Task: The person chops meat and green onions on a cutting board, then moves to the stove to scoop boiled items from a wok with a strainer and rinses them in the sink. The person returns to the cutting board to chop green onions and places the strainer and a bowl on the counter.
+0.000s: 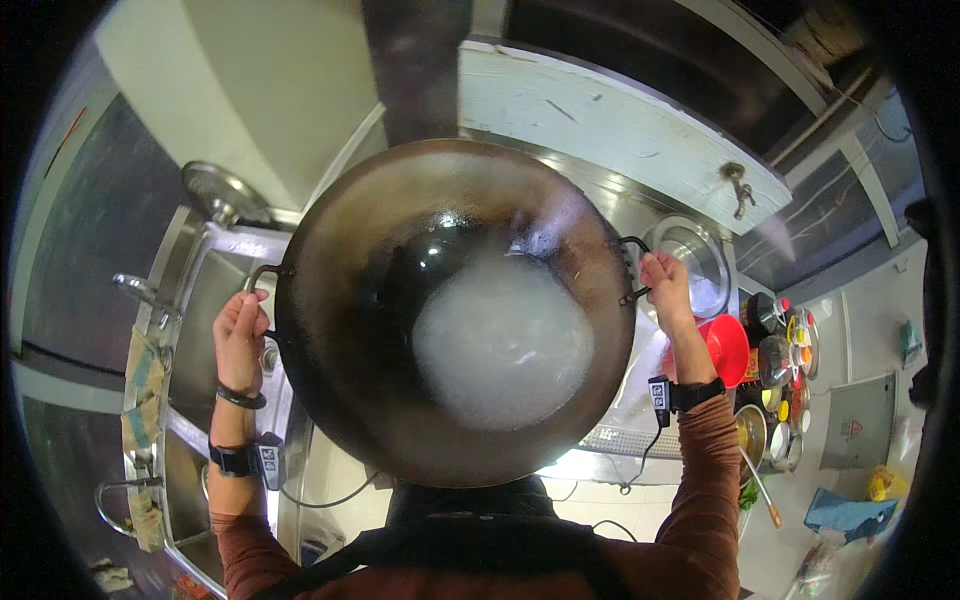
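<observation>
A large, dark, two-handled wok (pixel 345 420) fills the middle of the head view, held close in front of my body. Cloudy, frothy liquid (pixel 502 345) lies pooled inside it, right of centre, with wet, shiny metal around. My left hand (pixel 241 322) grips the loop handle (pixel 260 276) on the wok's left side. On the opposite side, the fingers of my right hand (pixel 664 281) are closed around the other loop handle (pixel 636 241). Each wrist wears a black strap with a small device. What lies beneath the wok is hidden.
A steel sink unit (pixel 187 300) with taps runs along the left. Right of the wok are a metal basin (pixel 694 259), a red plastic bowl (pixel 726 351), several bottles (pixel 776 356) and a ladle (pixel 763 487). A wall or hood panel (pixel 600 120) lies beyond.
</observation>
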Demonstrator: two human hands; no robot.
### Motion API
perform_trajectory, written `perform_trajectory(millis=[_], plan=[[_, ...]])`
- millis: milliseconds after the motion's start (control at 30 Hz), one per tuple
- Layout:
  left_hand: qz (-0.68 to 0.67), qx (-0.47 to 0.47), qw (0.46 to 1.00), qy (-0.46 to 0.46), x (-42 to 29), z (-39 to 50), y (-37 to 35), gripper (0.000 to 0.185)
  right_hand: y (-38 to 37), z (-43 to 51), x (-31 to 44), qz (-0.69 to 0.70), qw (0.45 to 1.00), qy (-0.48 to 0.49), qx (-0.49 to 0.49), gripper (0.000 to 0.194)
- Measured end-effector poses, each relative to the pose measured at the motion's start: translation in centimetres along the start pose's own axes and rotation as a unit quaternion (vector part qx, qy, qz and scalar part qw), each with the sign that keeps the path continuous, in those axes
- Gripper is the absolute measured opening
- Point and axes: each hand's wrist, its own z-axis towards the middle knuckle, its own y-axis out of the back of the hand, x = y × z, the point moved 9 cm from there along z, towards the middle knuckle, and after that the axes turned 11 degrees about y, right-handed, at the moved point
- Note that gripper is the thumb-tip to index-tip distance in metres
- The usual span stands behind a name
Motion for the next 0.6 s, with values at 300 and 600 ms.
perform_trajectory(millis=[300, 600], plan=[[-0.008, -0.04, 0.998, 0.037, 3.7, -3.4, 16.4, 0.022, -14.1, -5.5, 3.2, -0.052, 0.994, -0.058, 0.073, 0.023], [-0.049, -0.152, 0.979, 0.125, 13.0, -4.2, 30.7, 0.024, -28.4, -5.9, 10.4, -0.088, 0.986, -0.028, 0.14, 0.017]])
